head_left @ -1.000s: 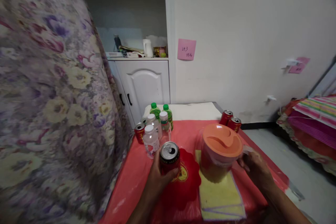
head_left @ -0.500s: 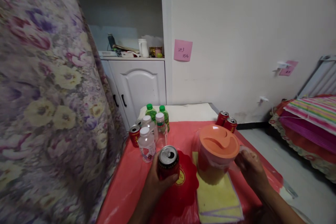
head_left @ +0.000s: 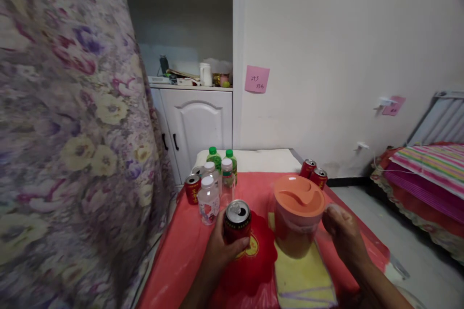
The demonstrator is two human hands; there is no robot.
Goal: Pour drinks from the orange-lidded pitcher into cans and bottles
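My left hand [head_left: 221, 251] is wrapped round a red and black can [head_left: 237, 222] with an opened top, above a red scalloped tray [head_left: 253, 270]. My right hand [head_left: 342, 231] is closed on the handle of a clear pitcher [head_left: 297, 231]. An orange lid [head_left: 300, 195] covers the pitcher, which has yellowish contents low down. Beneath or just behind it lies a folded yellow cloth [head_left: 304, 280]; whether the pitcher touches the cloth I cannot tell.
Clear bottles [head_left: 209, 203], green-capped bottles [head_left: 213, 157] and a red can [head_left: 192, 189] stand at the table's left. Two red cans [head_left: 319, 178] stand at the back right. A floral curtain [head_left: 79, 154] hangs on the left.
The camera view has shifted slightly. Both hands keep their holds, and the can and pitcher show little movement relative to the table.
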